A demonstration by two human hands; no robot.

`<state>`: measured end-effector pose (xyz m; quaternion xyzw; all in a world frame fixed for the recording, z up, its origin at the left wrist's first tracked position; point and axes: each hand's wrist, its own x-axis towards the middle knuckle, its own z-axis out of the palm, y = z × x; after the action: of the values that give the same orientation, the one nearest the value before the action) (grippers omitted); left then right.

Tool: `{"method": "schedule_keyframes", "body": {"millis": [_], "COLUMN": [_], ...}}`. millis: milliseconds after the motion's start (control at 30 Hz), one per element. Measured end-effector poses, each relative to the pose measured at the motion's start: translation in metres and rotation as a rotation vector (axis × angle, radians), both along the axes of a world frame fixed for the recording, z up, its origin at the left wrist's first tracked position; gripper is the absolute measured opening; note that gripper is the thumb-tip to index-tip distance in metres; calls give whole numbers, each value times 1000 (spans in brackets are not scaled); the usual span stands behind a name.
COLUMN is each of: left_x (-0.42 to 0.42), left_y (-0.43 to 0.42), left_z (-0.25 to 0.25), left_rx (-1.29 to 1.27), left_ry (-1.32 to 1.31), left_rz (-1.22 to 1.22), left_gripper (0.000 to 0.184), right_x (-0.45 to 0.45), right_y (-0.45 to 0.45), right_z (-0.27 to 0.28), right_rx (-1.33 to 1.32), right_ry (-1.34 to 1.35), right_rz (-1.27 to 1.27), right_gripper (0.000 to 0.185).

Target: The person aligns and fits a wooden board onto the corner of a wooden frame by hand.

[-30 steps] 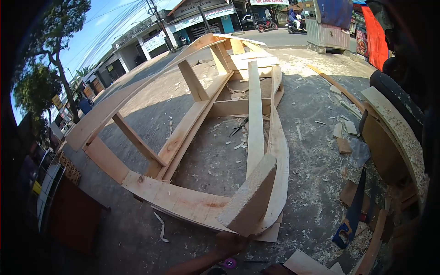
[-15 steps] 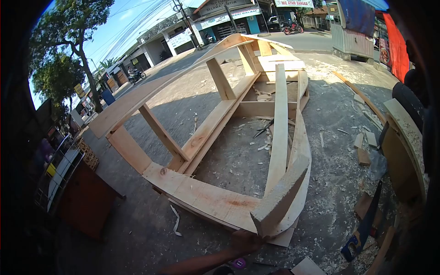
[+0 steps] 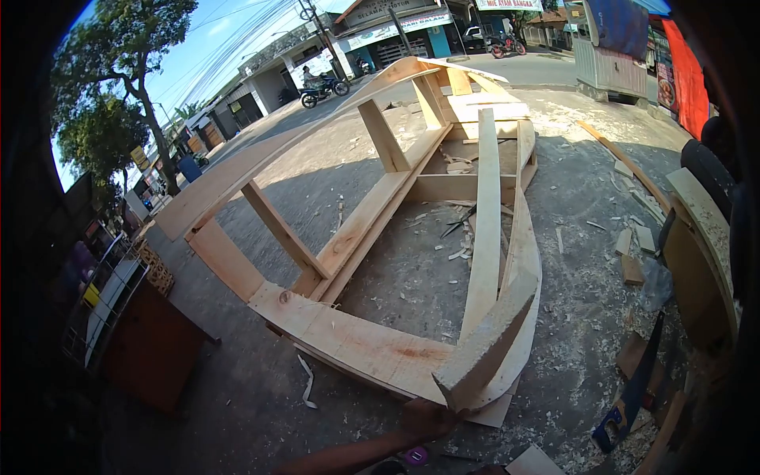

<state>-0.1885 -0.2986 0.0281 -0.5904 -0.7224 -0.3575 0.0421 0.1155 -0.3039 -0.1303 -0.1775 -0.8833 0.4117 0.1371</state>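
A large pale wooden frame (image 3: 372,340) with upright posts and a curved side lies on the ground ahead of me. At its near right corner a thick, rough-edged board (image 3: 487,340) stands tilted upward. My left hand (image 3: 427,419) reaches in from the bottom and is closed at this corner, just below the board's lower end; its fingers are partly in shadow. A long narrow plank (image 3: 481,229) runs lengthwise inside the frame. My right hand cannot be made out; only an unclear dark shape shows at the bottom edge.
A handsaw (image 3: 629,396) lies at the right among offcuts (image 3: 631,269) and shavings. A dark pointed tool (image 3: 457,222) rests on the ground inside the frame. To the left stands a reddish-brown cabinet (image 3: 154,348). A motorbike with a rider (image 3: 321,89) is on the road behind.
The rider on the motorbike has moved right along the road. The view has shifted very slightly. My left hand stays at the frame's corner.
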Motion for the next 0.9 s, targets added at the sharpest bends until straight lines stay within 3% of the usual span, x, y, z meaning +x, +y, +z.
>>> {"method": "schedule_keyframes", "body": {"millis": [300, 333, 367, 800, 900], "left_x": [-6, -4, -4, -5, -2], "left_y": [-3, -7, -9, -9, -4], "left_z": [-15, -15, -16, -27, -5], "left_rx": [-25, -149, -272, -210, -203], "left_ry": [22, -27, -76, -106, -125], "left_rz": [-62, -42, -23, -28, -29], "left_gripper": [42, 28, 29, 28, 27], "right_x": [-6, -6, -6, -7, -7], "right_y": [8, 8, 7, 7, 7], "right_z": [25, 25, 24, 31, 33], "right_rx": [43, 34, 32, -9, -18], "right_ry": [-33, -36, -37, -38, -45], "right_rz": [35, 36, 37, 8, 6], "right_gripper": [26, 26, 26, 26, 26]}}
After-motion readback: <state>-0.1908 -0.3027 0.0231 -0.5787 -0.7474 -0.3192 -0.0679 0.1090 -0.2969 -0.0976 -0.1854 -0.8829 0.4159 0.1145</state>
